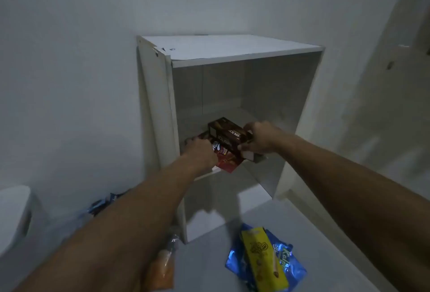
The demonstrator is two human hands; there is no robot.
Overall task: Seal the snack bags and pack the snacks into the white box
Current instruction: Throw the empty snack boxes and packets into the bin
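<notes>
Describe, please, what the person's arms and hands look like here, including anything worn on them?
Both forearms are bare as far as the frame shows: no sleeves reach into view. The left hand and right hand wear no gloves. No watch or bracelet shows at either wrist. The dim, blurred picture is too soft to rule out rings.

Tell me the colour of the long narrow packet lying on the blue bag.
Yellow packet, on the blue bag; head view.
</notes>
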